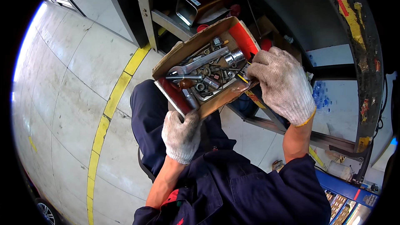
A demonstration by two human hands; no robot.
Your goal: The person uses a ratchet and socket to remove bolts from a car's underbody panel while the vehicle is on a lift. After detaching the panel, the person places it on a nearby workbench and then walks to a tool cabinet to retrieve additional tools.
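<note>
A worn cardboard box (218, 105) with red ends sits tilted above my lap, full of loose hardware. My left hand (181, 135), in a knitted work glove, is closed on its near left corner. Inside lie an open-end wrench (200, 61), a large socket (234, 57), a smaller socket (211, 82), a metal bar (184, 76), and several nuts and bolts. My right hand (283, 84), gloved too, reaches over the right end with curled fingers. They close on a small black-and-yellow packet (243, 76); its far part is hidden under the fingers.
Beyond the box stands a metal shelf frame (173, 24) with a rectangular tin (204, 6) on it. A dark frame edge with worn yellow tape (348, 10) curves along the right. A yellow floor line (112, 100) runs at left. A blue case (343, 189) lies lower right.
</note>
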